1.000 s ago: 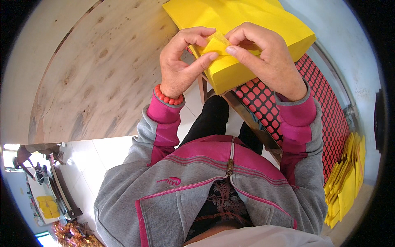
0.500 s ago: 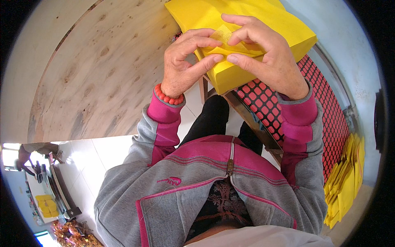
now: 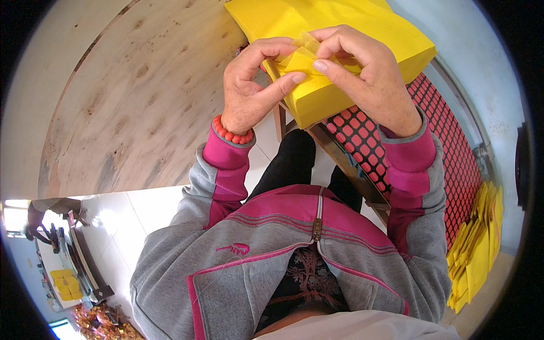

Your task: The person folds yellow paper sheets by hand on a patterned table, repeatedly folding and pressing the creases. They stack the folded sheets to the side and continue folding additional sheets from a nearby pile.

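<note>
A yellow cloth bag (image 3: 362, 21) of nonwoven-looking fabric lies at the top, its boxy end turned toward me. My left hand (image 3: 245, 85), with a red bead bracelet at the wrist, closes on the left side of a folded flap (image 3: 299, 61) at that end. My right hand (image 3: 371, 76) pinches the same flap from the right between thumb and index finger. A thin, see-through yellow piece (image 3: 307, 42) sticks up between the two hands. Some of my fingertips are hidden behind the folds.
Under the bag is a bench covered in red-and-black patterned cloth (image 3: 425, 113). A wooden board (image 3: 113, 107) fills the left side. Folded yellow bags (image 3: 477, 243) stand stacked at the lower right. Another person (image 3: 48, 212) is at a far table with yellow pieces (image 3: 66, 284).
My right hand has drawn its index finger and thumb onto the flap, where they were spread before. The flap is folded up higher between my hands. The bag has barely moved.
</note>
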`<state>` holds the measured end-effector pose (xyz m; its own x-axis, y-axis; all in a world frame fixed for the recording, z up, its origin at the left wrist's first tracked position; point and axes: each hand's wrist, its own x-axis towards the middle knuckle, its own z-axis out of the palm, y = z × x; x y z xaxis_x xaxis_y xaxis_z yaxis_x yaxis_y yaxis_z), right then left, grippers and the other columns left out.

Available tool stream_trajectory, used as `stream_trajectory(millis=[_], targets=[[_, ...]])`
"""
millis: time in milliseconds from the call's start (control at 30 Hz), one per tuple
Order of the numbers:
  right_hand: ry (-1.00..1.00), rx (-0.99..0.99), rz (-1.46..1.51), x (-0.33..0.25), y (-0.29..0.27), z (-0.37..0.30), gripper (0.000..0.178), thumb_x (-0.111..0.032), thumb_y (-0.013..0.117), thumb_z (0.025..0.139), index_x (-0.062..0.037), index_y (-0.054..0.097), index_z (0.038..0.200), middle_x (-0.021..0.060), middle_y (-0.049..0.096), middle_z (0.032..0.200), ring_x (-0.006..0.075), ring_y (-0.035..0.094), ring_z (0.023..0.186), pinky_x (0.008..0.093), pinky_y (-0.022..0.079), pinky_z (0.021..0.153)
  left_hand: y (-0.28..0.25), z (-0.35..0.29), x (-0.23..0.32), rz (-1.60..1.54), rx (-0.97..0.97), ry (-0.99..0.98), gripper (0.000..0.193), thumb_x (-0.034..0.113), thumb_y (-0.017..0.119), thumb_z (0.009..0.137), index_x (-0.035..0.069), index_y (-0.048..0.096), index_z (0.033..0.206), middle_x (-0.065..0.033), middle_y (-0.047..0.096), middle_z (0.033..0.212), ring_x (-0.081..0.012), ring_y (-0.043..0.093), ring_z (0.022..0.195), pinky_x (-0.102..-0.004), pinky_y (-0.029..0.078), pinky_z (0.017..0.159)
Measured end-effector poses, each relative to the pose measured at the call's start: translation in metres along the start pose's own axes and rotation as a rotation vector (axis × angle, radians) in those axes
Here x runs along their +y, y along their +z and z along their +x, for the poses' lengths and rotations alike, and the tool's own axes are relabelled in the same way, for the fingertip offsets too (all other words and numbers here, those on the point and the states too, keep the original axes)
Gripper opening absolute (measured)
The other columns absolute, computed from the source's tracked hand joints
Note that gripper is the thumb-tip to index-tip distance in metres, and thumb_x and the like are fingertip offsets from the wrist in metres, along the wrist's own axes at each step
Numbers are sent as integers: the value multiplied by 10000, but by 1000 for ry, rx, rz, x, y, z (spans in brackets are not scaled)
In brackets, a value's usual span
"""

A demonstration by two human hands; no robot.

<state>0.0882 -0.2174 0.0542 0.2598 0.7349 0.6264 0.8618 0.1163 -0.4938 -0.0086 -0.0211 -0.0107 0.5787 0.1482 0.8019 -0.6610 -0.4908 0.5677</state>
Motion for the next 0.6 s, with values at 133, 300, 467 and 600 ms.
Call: stream_trajectory(millis=[133, 300, 467, 600], targets=[[35, -34, 9, 0, -2, -1, 83, -39, 628, 943, 28, 595, 980, 172, 645, 1180, 187, 639, 1035, 293, 496, 929, 6, -2, 0, -116, 104, -28, 374, 99, 836, 790, 35, 643, 1104, -104, 697, 1185, -171, 647, 1036, -295, 499, 899], [48, -17, 14, -1, -1, 0, 83, -36, 628, 942, 34, 594, 974, 168, 655, 1119, 189, 640, 1076, 300, 497, 935, 7, 1, -5, -115, 116, 75, 299, 90, 835, 783, 56, 623, 991, -124, 677, 1246, -185, 632, 1060, -300, 499, 889], [61, -9, 11, 0, -1, -1, 84, -36, 629, 945, 35, 597, 976, 163, 656, 1102, 199, 644, 1099, 303, 500, 936, 1, 1, -6, 6, 50, 99, 265, 79, 835, 768, 57, 640, 945, -134, 682, 1237, -208, 631, 1072, -318, 495, 882], [-3, 59, 1, 3, 3, 1, 133, -86, 670, 911, 22, 602, 949, 178, 682, 1018, 266, 685, 983, 340, 529, 837, 2, 1, -5, -7, 50, 80, 264, 83, 839, 761, 58, 643, 935, -137, 686, 1228, -215, 632, 1074, -324, 494, 886]])
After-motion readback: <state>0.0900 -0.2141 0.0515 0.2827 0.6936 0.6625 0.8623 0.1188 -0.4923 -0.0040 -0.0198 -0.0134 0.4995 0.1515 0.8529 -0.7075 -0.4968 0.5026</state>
